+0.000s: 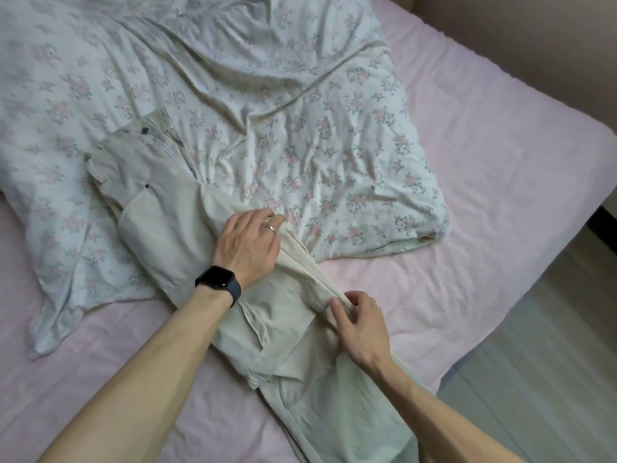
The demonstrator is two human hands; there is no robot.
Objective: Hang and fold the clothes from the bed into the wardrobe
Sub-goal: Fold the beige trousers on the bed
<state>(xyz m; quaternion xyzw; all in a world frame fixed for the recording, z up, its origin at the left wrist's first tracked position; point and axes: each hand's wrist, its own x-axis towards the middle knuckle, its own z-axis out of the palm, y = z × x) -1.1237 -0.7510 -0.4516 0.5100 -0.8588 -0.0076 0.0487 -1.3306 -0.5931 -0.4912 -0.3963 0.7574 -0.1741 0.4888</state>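
Surface: a bed with a pink fitted sheet (467, 195), lightly creased, filling most of the view – its right edge and near corner are visible.
Cover: a white duvet (267, 95) printed with small pink flower sprigs lies rumpled over the far and left part of the sheet, with one corner pointing to the right.
Room: pale plank floor (551, 362) at lower right, beside the bed; a plain beige wall (517, 45) at upper right.
Task item: beige trousers (160, 208) lie stretched diagonally on the bed. The waistband rests on the duvet at upper left, and the legs run down over the pink sheet toward the bottom edge of the view.
Trouser details: a dark button (145, 130) at the waistband, an open fly below it, and a flapped pocket on the lower leg.
Left hand (247, 245): palm down on the thigh area, fingers bent over a raised fold of the trousers and gripping it; the fingertips are hidden in the cloth.
Right hand (362, 329): lower on the same leg, pinching a ridge of the fabric between thumb and fingers.
Worn items: a dark watch (218, 282) on the left wrist, its face blank; a pale ring (271, 227) on a left finger.
Markings: the button is too small to read – the watch face is dark.
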